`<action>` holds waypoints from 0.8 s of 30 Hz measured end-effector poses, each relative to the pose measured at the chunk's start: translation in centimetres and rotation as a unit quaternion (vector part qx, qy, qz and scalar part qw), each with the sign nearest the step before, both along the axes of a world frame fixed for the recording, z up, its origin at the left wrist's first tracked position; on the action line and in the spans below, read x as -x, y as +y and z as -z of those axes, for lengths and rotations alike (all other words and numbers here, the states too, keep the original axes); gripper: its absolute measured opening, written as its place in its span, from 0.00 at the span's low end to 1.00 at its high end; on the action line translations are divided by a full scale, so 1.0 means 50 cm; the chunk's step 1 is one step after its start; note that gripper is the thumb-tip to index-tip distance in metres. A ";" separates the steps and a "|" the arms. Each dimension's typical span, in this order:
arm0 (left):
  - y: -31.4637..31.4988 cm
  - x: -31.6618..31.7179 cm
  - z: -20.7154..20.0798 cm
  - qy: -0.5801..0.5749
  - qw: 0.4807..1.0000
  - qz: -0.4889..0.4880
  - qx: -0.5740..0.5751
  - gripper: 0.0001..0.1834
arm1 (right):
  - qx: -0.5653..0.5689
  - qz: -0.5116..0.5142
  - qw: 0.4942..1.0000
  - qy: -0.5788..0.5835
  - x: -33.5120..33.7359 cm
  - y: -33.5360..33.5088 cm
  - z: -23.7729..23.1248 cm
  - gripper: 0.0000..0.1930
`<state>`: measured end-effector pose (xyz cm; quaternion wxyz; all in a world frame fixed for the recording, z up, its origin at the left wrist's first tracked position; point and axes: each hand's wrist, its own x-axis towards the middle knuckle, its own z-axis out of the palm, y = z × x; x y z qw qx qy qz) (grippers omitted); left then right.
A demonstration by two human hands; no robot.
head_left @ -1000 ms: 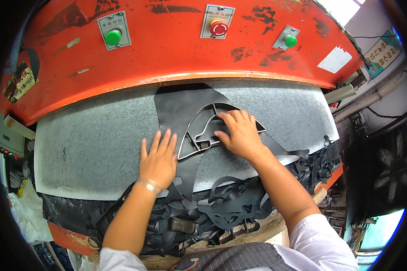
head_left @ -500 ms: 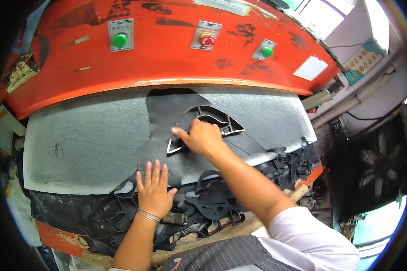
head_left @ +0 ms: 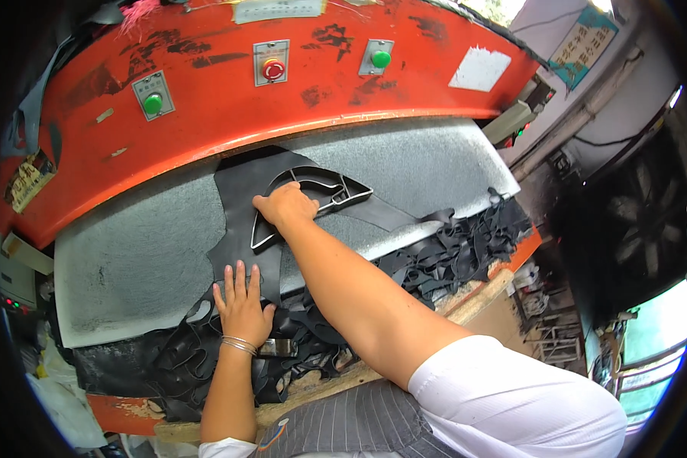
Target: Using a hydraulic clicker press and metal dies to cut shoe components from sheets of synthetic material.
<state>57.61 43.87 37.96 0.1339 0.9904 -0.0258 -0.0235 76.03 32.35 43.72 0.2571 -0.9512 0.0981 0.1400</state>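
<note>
A dark metal cutting die [head_left: 351, 197], a curved outline with a pointed right end and inner struts, lies on a black leather sheet [head_left: 240, 191]. My right hand [head_left: 288, 206] reaches over it, fingers closed around its left middle part; the fingertips are partly hidden. My left hand [head_left: 244, 309], with thin bangles at the wrist, lies flat with fingers spread on the sheet's near part. Beneath the sheet is a worn grey-white cutting board [head_left: 130, 252].
Black leather scraps [head_left: 435, 263] heap along the board's near edge, beside a wooden rail [head_left: 473, 299]. Behind the board stands a red press beam [head_left: 206, 72] with green buttons [head_left: 380, 59] and a red stop button [head_left: 272, 70]. A small metallic block [head_left: 278, 348] lies beside my left wrist.
The whole view has turned, so press, board and hands appear farther left. My right hand stays on the die and my left on the leather; the die's place on the sheet looks nearly unchanged.
</note>
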 end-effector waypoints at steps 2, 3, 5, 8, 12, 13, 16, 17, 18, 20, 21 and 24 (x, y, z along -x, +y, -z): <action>-0.010 0.002 0.003 0.004 1.000 -0.003 0.002 0.46 | -0.008 -0.010 1.000 0.008 0.008 -0.007 -0.006 0.39; -0.012 0.005 0.002 0.007 1.000 -0.007 0.008 0.45 | -0.011 -0.015 1.000 0.012 0.015 -0.008 -0.013 0.37; 0.020 0.015 0.003 -0.003 1.000 -0.019 -0.003 0.45 | -0.022 -0.096 0.995 -0.024 0.072 -0.017 -0.047 0.34; 0.017 0.021 0.000 -0.023 0.999 -0.029 -0.003 0.45 | -0.001 -0.259 0.959 -0.115 0.159 -0.141 -0.132 0.31; 0.016 0.028 0.002 -0.040 0.999 -0.011 -0.003 0.46 | 0.027 -0.416 0.890 -0.186 0.181 -0.288 -0.156 0.31; 0.013 0.023 0.002 -0.043 0.999 -0.013 -0.007 0.46 | 0.022 -0.487 0.833 -0.263 0.152 -0.325 -0.129 0.31; 0.000 0.031 -0.004 -0.036 0.999 -0.023 0.003 0.44 | 0.035 -0.554 0.775 -0.302 0.075 -0.361 -0.082 0.31; -0.001 0.036 -0.005 -0.036 0.999 -0.025 -0.001 0.44 | 0.022 -0.580 0.755 -0.304 0.052 -0.363 -0.067 0.31; 0.000 0.043 -0.005 -0.036 0.999 -0.034 0.002 0.44 | 0.007 -0.606 0.734 -0.306 0.032 -0.360 -0.058 0.31; -0.002 0.053 -0.008 -0.041 0.998 -0.047 0.008 0.44 | 0.007 -0.619 0.727 -0.296 -0.003 -0.348 -0.039 0.31; -0.003 0.058 -0.009 -0.040 0.998 -0.049 0.005 0.44 | 0.011 -0.632 0.721 -0.284 -0.017 -0.339 -0.031 0.31; -0.006 0.066 -0.010 -0.046 0.997 -0.056 0.009 0.44 | 0.001 -0.631 0.727 -0.270 -0.042 -0.333 -0.010 0.31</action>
